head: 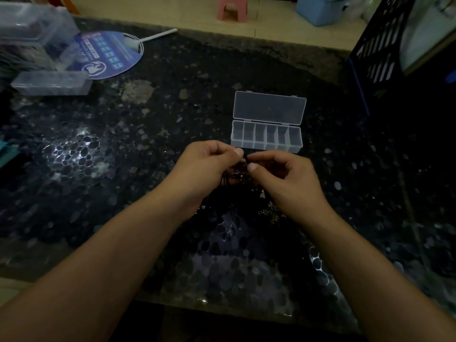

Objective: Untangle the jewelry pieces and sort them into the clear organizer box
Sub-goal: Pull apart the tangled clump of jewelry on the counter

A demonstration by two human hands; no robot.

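A dark speckled table [153, 134] carries everything. Far left of the grip lie a blue fan [108, 54] and clear cases [51, 82]. Just beyond it, the clear organizer box [266, 134] lies open. Left hand [209, 169] and right hand [288, 183] pinch tangled black cords [237, 174]; a chain [271, 213] sits beneath the right wrist.

Table [172, 114]: organizer box [266, 137] at centre right, lid open behind it; fan [108, 55] far left; storage boxes [49, 82] beside fan; stool [233, 7] beyond table.

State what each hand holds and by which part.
Both hands, left and right, pinch one black cord of the jewelry tangle, thumbs and forefingers close together near its top. Exact grip spot is too dark to tell.
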